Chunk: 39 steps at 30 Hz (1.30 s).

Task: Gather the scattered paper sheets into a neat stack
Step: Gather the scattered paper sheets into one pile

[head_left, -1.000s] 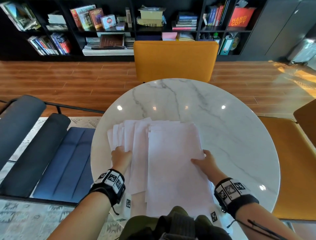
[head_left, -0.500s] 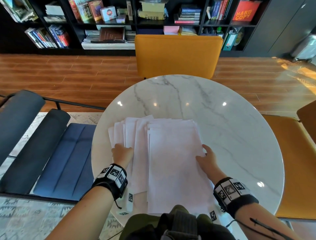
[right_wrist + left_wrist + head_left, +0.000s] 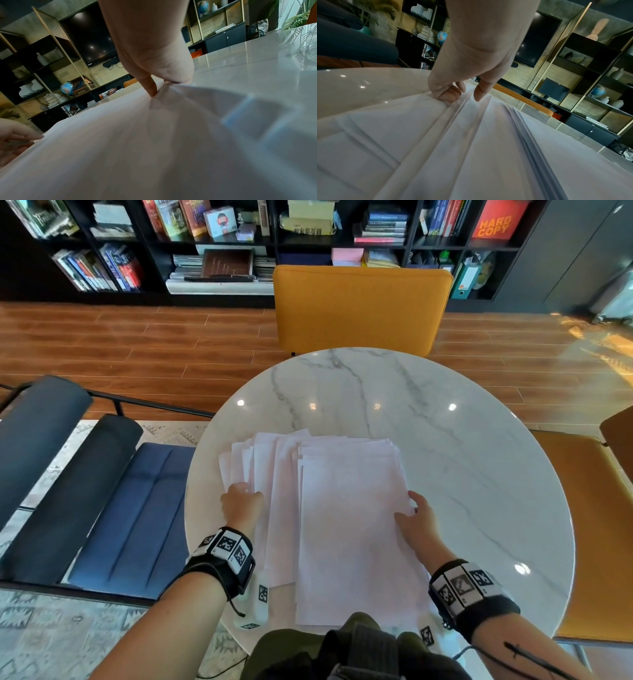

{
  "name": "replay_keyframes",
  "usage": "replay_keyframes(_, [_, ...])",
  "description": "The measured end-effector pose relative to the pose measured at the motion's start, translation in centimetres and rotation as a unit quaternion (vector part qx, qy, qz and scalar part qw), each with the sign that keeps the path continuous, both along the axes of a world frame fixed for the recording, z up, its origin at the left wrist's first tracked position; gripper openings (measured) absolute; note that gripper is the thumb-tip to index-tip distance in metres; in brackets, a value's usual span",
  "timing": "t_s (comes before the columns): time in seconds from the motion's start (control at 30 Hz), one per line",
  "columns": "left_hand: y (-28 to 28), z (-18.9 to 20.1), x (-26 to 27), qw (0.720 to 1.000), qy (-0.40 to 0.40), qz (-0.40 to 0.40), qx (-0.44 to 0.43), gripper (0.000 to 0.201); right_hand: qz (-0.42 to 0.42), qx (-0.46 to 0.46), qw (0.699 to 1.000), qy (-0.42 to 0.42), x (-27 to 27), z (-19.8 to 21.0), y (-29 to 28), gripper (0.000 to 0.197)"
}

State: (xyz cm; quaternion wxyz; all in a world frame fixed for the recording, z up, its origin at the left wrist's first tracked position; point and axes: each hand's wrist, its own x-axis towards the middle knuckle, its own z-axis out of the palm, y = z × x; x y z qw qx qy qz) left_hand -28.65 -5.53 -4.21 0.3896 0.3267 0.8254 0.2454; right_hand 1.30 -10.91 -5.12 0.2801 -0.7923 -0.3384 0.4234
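Paper sheets (image 3: 346, 529) fanned on near half of marble table (image 3: 462, 474), overhanging near rim. L hand (image 3: 241, 505) pinches left edges; R hand (image 3: 416, 517) pinches right edge. Risk: uneven squeeze buckles sheets or slides them off rim.

the right hand (image 3: 416, 520) has slid farther up the right edge of the paper sheets (image 3: 349, 529), away from the table's (image 3: 479, 474) near edge, and now pinches that edge between thumb and fingers. the left hand (image 3: 241, 506) has crept slightly forward along the fanned left edges, fingers curled on them.
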Motion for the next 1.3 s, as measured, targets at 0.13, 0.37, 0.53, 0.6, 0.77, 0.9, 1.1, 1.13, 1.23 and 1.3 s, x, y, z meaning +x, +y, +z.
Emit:
replay_keyframes(0.13, [-0.3, 0.0, 0.0, 0.999, 0.011, -0.004, 0.035, 0.003, 0.005, -0.002, 1.000, -0.010, 0.1, 0.1, -0.1, 0.057])
replay_keyframes(0.37, [-0.1, -0.2, -0.6, 0.997, -0.020, -0.028, 0.068, 0.007, 0.009, -0.005, 1.000, -0.012, 0.2, -0.1, 0.0, 0.057])
replay_keyframes(0.53, [-0.5, 0.5, -0.2, 0.994, -0.004, -0.032, 0.107, 0.031, 0.017, -0.004, 1.000, -0.014, 0.4, -0.3, -0.1, 0.058])
replay_keyframes(0.6, [-0.7, 0.6, 0.1, 0.992, -0.018, -0.048, 0.114, 0.032, 0.021, -0.005, 1.000, -0.016, 0.4, -0.1, -0.1, 0.059])
replay_keyframes(0.77, [-0.8, 1.0, 1.1, 0.993, -0.067, -0.053, 0.082, 0.033, 0.047, -0.014, 0.999, -0.018, -0.3, 0.6, 0.2, 0.061])
replay_keyframes(0.9, [-0.7, 0.9, 1.3, 0.992, -0.075, -0.057, 0.082, 0.012, 0.106, -0.020, 0.994, -0.013, -1.3, 0.9, 1.2, 0.063])
replay_keyframes(1.1, [-0.5, 1.0, 2.0, 0.989, -0.102, -0.065, 0.081, 0.015, 0.196, -0.050, 0.979, -0.039, -3.6, 1.4, 2.0, 0.054])
replay_keyframes(1.13, [-0.6, 1.2, 2.3, 0.989, -0.106, -0.066, 0.082, 0.018, 0.219, -0.056, 0.973, -0.054, -4.1, 1.3, 2.1, 0.051])
replay_keyframes(1.23, [-0.9, 1.5, 2.5, 0.988, -0.119, -0.066, 0.078, 0.053, 0.273, -0.081, 0.952, -0.111, -4.9, 1.4, 2.0, 0.051])
replay_keyframes(1.3, [-1.2, 1.6, 2.5, 0.983, -0.157, -0.052, 0.082, 0.076, 0.282, -0.075, 0.950, -0.112, -4.7, 1.3, 1.8, 0.048])
